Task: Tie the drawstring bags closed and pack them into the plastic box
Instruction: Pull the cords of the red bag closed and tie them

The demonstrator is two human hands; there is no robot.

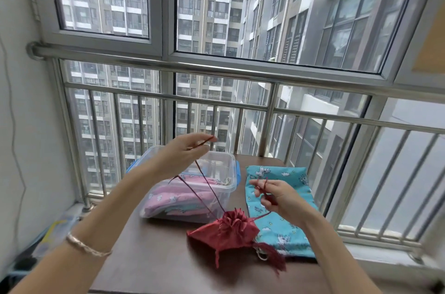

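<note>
On my left wrist there's one thin bracelet (86, 246), a pale, silvery band with a twisted, braided look. My left hand (183, 156) and right hand (279, 197) are bare, and so is everything up to the frame's edge.

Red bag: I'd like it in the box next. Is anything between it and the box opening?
Nothing solid. The plastic box stands open just behind the red bag, pink bags lying low inside. Only its cords, pinched up by the left hand, cross the opening.
</note>
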